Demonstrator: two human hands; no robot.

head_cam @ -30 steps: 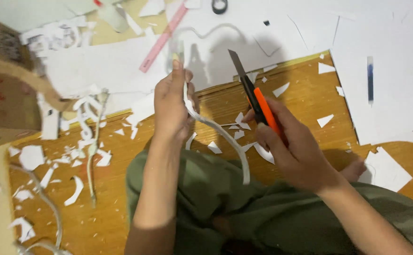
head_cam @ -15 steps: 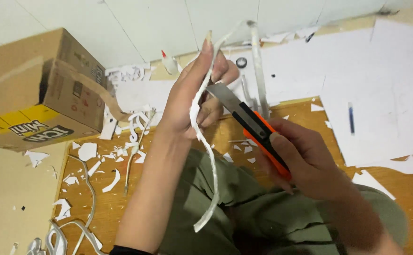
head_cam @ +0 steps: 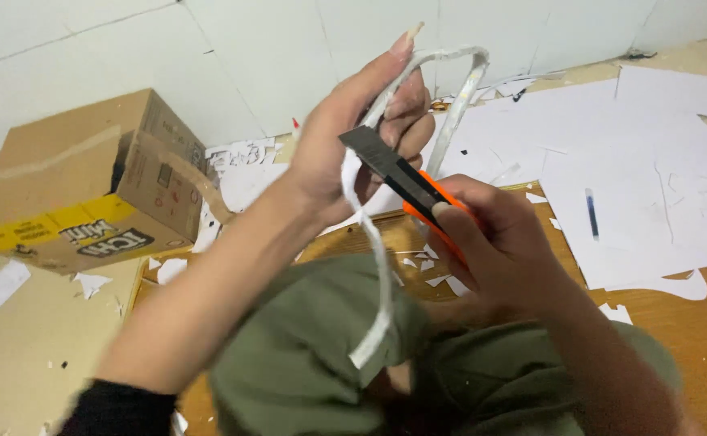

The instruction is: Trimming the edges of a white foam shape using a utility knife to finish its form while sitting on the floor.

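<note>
Above our lap, L hand [head_cam: 353, 137] is raised, fingers curled shut on a white foam strip [head_cam: 377, 266] that loops over the fingertips and hangs toward our green trousers [head_cam: 305, 347]. R hand [head_cam: 499, 250] is closed round an orange utility knife [head_cam: 402, 182], blade against the strip. Cardboard box [head_cam: 87, 186] at left; white sheets [head_cam: 652, 161] w/ a blue pen [head_cam: 591, 214] at right.

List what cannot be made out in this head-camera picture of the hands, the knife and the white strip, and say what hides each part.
- Knife handle: head view, mostly covered by the right hand.
- Blade tip against the white strip: whether it touches or cuts is too fine to tell.
- Left hand palm: turned away, so the grip on the strip is hidden.
- Blue pen on the white sheets: too small for detail.
- Cardboard box: its open side is dark.
</note>
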